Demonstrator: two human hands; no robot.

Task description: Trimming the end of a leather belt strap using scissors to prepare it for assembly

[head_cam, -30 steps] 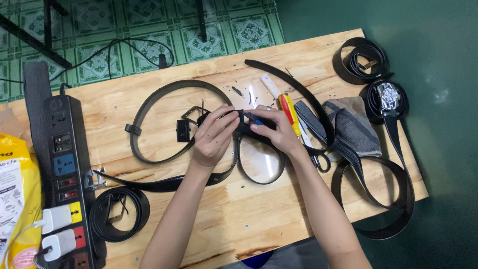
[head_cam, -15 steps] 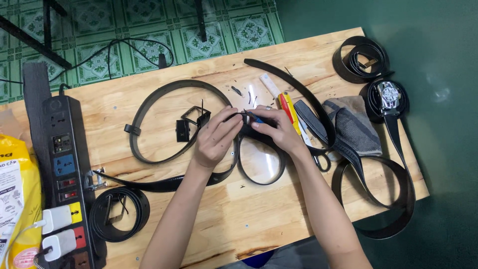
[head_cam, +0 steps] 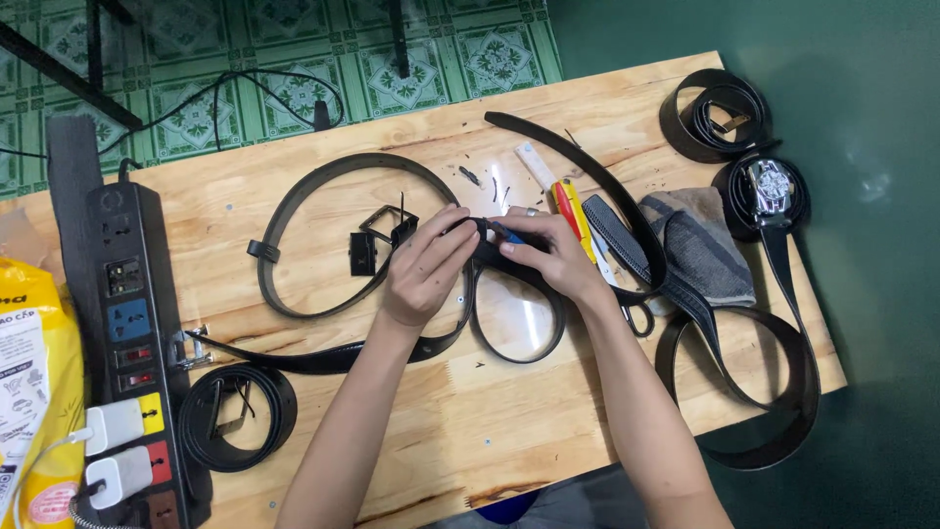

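Over the middle of a wooden table [head_cam: 509, 431], my left hand [head_cam: 423, 271] pinches a black leather belt [head_cam: 323, 176] where the strap crosses itself. My right hand [head_cam: 550, 253] meets it from the right, holding a small blue-handled tool [head_cam: 507, 234] against the same spot on the belt. The belt loops left in a wide arc and forms a smaller loop [head_cam: 519, 338] below the hands. A loose black buckle [head_cam: 377, 235] lies just left of my left hand.
A black power strip [head_cam: 127, 323] with white plugs lies at the left beside a yellow bag [head_cam: 34, 392]. Coiled belts sit at front left [head_cam: 235, 416] and top right [head_cam: 715, 113]. A grey cloth [head_cam: 700, 245], red screwdriver [head_cam: 568, 211], scissors [head_cam: 636, 313] and more belts [head_cam: 774, 392] lie right.
Both hands stay together at the belt crossing; the fingers have shifted only slightly.
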